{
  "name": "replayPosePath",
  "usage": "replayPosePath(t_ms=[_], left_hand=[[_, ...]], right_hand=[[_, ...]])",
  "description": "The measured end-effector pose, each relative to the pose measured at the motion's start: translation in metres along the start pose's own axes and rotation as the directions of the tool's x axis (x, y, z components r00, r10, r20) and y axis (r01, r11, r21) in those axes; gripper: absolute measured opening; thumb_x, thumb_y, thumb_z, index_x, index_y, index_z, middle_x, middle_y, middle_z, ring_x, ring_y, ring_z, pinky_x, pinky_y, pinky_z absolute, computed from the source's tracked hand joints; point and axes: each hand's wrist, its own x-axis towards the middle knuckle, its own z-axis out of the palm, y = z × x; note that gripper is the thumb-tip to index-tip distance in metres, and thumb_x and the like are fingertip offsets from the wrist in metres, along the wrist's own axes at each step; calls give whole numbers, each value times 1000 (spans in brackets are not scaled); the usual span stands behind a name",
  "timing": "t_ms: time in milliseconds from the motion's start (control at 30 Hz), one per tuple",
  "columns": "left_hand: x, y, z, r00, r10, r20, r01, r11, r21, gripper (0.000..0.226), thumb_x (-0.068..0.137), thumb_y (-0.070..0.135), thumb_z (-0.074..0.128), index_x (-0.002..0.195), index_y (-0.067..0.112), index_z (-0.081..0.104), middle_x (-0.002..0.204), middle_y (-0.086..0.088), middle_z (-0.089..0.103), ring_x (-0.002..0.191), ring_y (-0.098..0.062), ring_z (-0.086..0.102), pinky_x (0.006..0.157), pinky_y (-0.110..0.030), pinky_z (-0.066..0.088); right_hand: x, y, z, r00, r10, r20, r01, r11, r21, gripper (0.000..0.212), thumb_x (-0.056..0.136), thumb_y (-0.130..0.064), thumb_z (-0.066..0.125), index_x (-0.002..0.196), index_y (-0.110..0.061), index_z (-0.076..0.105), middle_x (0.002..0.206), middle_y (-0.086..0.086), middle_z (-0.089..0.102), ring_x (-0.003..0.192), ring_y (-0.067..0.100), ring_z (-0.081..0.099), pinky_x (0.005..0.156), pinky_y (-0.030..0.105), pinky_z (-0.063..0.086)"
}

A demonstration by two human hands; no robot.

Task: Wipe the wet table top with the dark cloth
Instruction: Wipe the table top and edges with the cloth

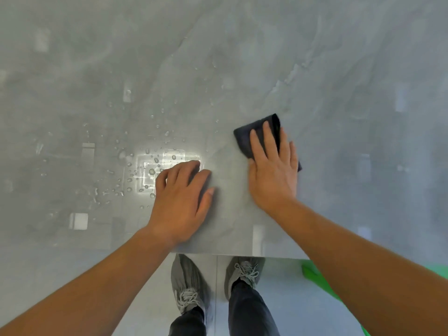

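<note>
Nearest the camera, two grey laced shoes (191,284) stand on the pale floor (278,294), toes just under the near edge of the table top (315,69), and a patch of green (317,277) shows on the floor to the right of them. That near edge runs straight across below the wrists; no other edge of the grey, glossy slab is in view, and its surface stretches away bare to the left, right and far side, with nothing standing on it. Two bare forearms reach over the edge. The left hand (179,202) lies palm down on the table, fingers loosely curled and slightly spread, with nothing in it. Just beyond and to the left of its fingertips lies a scatter of water droplets (135,166), too many to count, thickest around a bright reflected glare and thinning toward the far left. The right hand (272,170) is laid flat and open, fingers extended, pressing down on the one dark cloth (257,134), which is folded and sits right of the wet patch, its far corner jutting past the fingertips. The surface near the cloth looks free of droplets.
</note>
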Motion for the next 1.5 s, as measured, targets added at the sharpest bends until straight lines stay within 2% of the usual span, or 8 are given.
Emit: replayPosePath(t_ms=[167,433,700,833,933,1200,1400,1500], left_hand=[[23,19,-6,999,-52,-9,52,997,-50,46,100,43,31,137,23,49,158,-7,31,148,-27,24,117,-47,19],[60,19,-7,998,-67,-16,66,997,-42,48,100,45,33,140,21,46,161,-10,24,151,-29,17,119,-46,16],[115,-4,-34,999,-47,4,47,998,-31,59,96,46,26,145,17,39,165,-13,16,154,-29,9,122,-44,7],[144,-20,-50,1000,-24,5,24,1000,-18,61,99,49,24,152,20,32,167,-11,9,155,-26,2,123,-43,2],[166,-31,-58,1000,-22,4,22,1000,15,64,100,52,22,155,21,25,168,-10,3,155,-25,-1,123,-43,0],[196,-46,-67,998,25,60,-26,999,20,66,100,53,19,155,18,26,168,-12,6,155,-26,-1,122,-45,-4],[203,-47,-76,998,36,56,-38,999,29,60,99,52,19,144,20,42,161,-12,24,151,-30,16,121,-52,3],[209,-51,-81,998,61,25,-61,998,2,57,98,51,24,139,19,46,157,-12,28,147,-29,22,121,-50,3]], right_hand=[[-24,20,-4,910,-395,124,403,914,-43,60,97,-28,48,155,-23,34,167,4,19,152,36,15,122,55,17],[84,28,-21,1000,-8,-18,9,1000,29,59,100,-26,40,157,-25,28,168,0,14,153,33,8,124,51,9],[43,31,-11,892,-437,117,447,892,-68,59,96,-31,39,155,-26,33,167,1,19,153,34,14,123,54,14],[121,31,-24,996,-92,-5,92,996,10,56,101,-28,43,156,-25,32,167,1,17,153,34,12,124,51,8],[152,6,-20,993,108,-52,-106,994,41,56,103,-30,35,158,-26,23,168,1,11,153,34,6,124,50,4],[120,9,-19,969,-227,100,234,970,-64,56,102,-35,36,157,-27,27,168,-3,13,155,30,6,124,51,9],[214,-2,-32,984,181,-8,-180,982,48,58,103,-37,31,159,-33,15,169,-6,3,154,28,-2,124,44,-4],[213,-24,-26,971,237,-21,-236,970,60,59,103,-37,30,159,-34,13,169,-7,2,154,28,-3,124,43,-6]])
